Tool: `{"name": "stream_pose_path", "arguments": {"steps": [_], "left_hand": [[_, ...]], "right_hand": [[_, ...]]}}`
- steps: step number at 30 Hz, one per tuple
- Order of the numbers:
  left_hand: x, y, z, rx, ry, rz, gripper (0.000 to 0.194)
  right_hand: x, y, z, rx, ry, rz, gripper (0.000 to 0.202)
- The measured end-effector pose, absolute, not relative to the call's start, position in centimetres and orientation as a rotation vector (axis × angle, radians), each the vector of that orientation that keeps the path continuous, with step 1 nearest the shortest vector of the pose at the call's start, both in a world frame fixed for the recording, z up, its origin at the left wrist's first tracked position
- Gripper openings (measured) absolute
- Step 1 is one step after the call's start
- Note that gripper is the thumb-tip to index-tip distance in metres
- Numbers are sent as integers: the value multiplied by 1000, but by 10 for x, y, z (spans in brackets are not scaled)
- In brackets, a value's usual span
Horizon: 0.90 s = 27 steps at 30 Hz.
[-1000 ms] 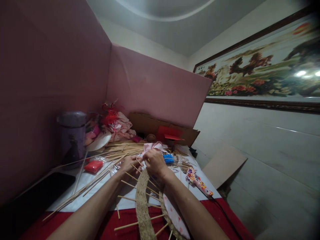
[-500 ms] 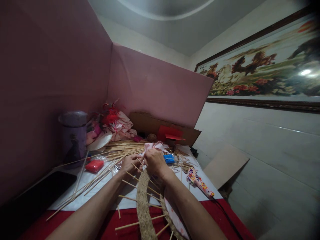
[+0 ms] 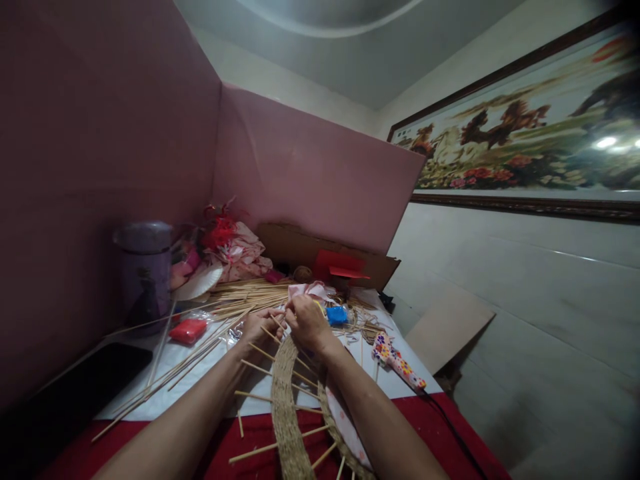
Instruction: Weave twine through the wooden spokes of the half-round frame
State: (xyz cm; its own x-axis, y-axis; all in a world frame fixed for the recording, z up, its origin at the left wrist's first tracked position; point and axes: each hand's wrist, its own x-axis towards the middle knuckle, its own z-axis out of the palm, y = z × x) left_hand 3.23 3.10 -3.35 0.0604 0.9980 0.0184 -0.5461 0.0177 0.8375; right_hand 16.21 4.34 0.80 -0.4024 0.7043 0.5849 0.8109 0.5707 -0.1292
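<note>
A curved woven piece (image 3: 287, 403) of twisted brown twine on thin wooden sticks stretches from the table's front towards my hands. Its sticks poke out along the left side, and an inner twine band edges a pale pink dotted cloth (image 3: 345, 427). At the far end of the band, my left hand (image 3: 261, 331) has its fingers closed around the stick tips. My right hand (image 3: 306, 321) is closed in a pinch right beside it, fingertips nearly meeting the left ones. What the right fingertips pinch is hidden behind the hand.
Loose sticks (image 3: 250, 293) lie behind and left of my hands. A red packet (image 3: 189, 331), a purple flask (image 3: 147, 277) and a dark phone-like slab (image 3: 85, 383) are leftward. On the right are a blue packet (image 3: 337, 315) and a flower-patterned glue gun (image 3: 397, 361) with a cord.
My right hand has turned slightly, its fingers shifting a little at the band's end. The left hand stays almost in place. The whole view has moved very slightly.
</note>
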Motion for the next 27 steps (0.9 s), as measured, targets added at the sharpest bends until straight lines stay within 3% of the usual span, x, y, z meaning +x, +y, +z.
{"name": "stream_pose_path", "arguments": {"steps": [5,10,14,16,27], "left_hand": [[34,28,-31,758,774,1401,12],[30,27,-28,792,720,1340,11],[27,29,-29,812,702,1303,8],[26,31,-30,821,713,1308,10],[27,48,-46,1013,836,1365,33]], "right_hand": [[186,54,22,-1166,-1920,-39,13],[184,48,18,-1121,-2017,21,20],[175,40,8,-1132,-2086,-3,8],[174,37,5,-1142,-2107,26,4],[170,31,4,-1197,-2121,1,21]]}}
